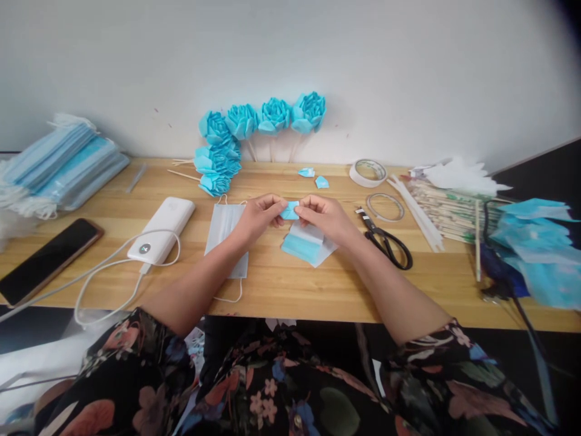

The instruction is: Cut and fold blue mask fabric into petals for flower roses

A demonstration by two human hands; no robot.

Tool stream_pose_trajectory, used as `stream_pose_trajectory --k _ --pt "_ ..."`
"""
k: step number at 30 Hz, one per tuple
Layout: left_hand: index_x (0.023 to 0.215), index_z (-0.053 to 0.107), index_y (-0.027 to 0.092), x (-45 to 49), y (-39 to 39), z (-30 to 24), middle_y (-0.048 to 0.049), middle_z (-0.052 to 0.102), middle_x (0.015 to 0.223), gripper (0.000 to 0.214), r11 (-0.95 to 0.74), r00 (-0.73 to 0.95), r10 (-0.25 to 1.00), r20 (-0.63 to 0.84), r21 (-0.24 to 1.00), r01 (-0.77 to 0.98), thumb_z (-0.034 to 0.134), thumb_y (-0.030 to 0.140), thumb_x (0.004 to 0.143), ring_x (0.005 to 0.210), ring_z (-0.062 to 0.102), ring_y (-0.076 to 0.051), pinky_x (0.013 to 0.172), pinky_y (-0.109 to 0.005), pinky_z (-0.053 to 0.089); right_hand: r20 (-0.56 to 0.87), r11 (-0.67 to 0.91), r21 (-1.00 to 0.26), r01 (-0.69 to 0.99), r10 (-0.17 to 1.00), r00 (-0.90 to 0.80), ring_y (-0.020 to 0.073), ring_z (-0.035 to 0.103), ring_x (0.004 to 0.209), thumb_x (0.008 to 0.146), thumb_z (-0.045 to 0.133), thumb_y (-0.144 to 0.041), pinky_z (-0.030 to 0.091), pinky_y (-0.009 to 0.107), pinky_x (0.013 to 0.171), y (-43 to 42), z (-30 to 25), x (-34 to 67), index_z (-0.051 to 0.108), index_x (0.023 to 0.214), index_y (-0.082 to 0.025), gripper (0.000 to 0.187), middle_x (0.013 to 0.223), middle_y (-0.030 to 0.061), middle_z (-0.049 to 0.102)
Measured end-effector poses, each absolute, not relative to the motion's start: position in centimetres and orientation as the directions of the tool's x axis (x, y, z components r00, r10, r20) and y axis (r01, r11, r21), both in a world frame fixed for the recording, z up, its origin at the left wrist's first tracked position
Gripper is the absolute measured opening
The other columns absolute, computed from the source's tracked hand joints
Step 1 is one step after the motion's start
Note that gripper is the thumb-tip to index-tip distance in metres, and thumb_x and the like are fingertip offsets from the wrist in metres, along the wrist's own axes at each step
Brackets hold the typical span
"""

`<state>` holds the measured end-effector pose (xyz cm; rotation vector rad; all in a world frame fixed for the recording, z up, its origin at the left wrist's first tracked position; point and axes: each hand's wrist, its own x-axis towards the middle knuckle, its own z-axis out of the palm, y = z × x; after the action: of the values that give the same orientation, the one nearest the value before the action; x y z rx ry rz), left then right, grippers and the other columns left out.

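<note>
Between my left hand [267, 210] and my right hand [319, 213] is a small blue fabric piece [289, 211]. Each hand pinches one side of it with thumb and fingers, just above the table. Beneath my right hand lie cut blue and white mask pieces [303, 247]. A whole face mask [219, 233] with ear loops lies flat, partly hidden by my left forearm. Two small blue petal-shaped pieces [322, 181] rest beyond my hands. Black-handled scissors [388, 239] lie to the right of my right forearm.
Blue flowers on sticks [274, 115] lean on the wall. A mask stack [68, 163], a phone [49, 260] and a cabled power bank [162, 230] are at left. A tape roll [368, 180], wire ring [385, 217], wooden sticks [447, 209] and blue fabric [544, 254] are at right.
</note>
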<state>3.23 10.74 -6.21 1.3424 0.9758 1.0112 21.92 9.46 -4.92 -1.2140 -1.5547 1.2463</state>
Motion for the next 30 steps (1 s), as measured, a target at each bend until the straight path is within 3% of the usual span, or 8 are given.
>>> stream_pose_trajectory --k 5,9,23,26,30 --pt "0.072 0.061 0.015 3.6 10.7 -6.1 -0.0012 0.064 0.059 0.042 0.031 0.331 0.943 -0.035 0.999 0.016 0.068 0.056 0.078 0.051 0.057 -0.010 0.053 -0.022 0.046 0.011 0.049 -0.979 0.198 0.981 -0.191 0.0115 0.051 0.059 0.075 0.069 -0.047 0.041 0.026 0.059 9.7 -5.2 22.0 0.058 0.073 -0.020 0.030 0.065 -0.0029 0.057" --pt "0.077 0.062 0.015 3.7 10.5 -6.0 0.0002 0.065 0.063 0.039 0.027 0.350 0.936 -0.039 0.999 0.039 0.077 0.050 0.070 0.053 0.056 -0.009 0.054 -0.021 0.046 0.021 0.057 -0.982 0.181 0.981 -0.194 0.0115 0.051 0.060 0.072 0.070 -0.048 0.043 0.026 0.059 9.8 -5.4 21.9 0.057 0.072 -0.020 0.031 0.066 -0.0029 0.056" --pt "0.072 0.062 0.016 3.7 10.5 -6.0 0.0017 0.062 0.058 0.028 -0.002 0.307 0.952 -0.022 0.997 0.079 0.071 0.042 0.071 0.053 0.054 -0.010 0.055 -0.022 0.044 0.054 0.100 -0.973 0.211 0.976 -0.213 0.0117 0.051 0.058 0.075 0.069 -0.048 0.040 0.025 0.056 9.7 -5.7 21.6 0.059 0.075 -0.020 0.030 0.065 -0.0029 0.057" --pt "0.070 0.063 0.016 3.6 10.5 -5.9 0.0009 0.062 0.059 0.027 -0.014 0.298 0.954 -0.007 0.998 0.068 0.073 0.041 0.070 0.053 0.053 -0.009 0.055 -0.022 0.044 0.087 0.145 -0.952 0.271 0.973 -0.213 0.0127 0.053 0.061 0.081 0.063 -0.047 0.042 0.026 0.058 9.9 -5.6 21.9 0.060 0.076 -0.020 0.028 0.067 -0.0017 0.060" --pt "0.069 0.064 0.015 3.4 10.6 -6.0 -0.0004 0.064 0.060 0.028 -0.017 0.258 0.966 0.007 0.999 0.034 0.074 0.042 0.070 0.054 0.054 -0.010 0.055 -0.023 0.044 0.266 0.303 -0.820 0.485 0.953 -0.145 0.0156 0.060 0.072 0.090 0.054 -0.041 0.045 0.028 0.068 10.4 -3.6 24.6 0.070 0.091 -0.019 0.027 0.080 0.0014 0.070"
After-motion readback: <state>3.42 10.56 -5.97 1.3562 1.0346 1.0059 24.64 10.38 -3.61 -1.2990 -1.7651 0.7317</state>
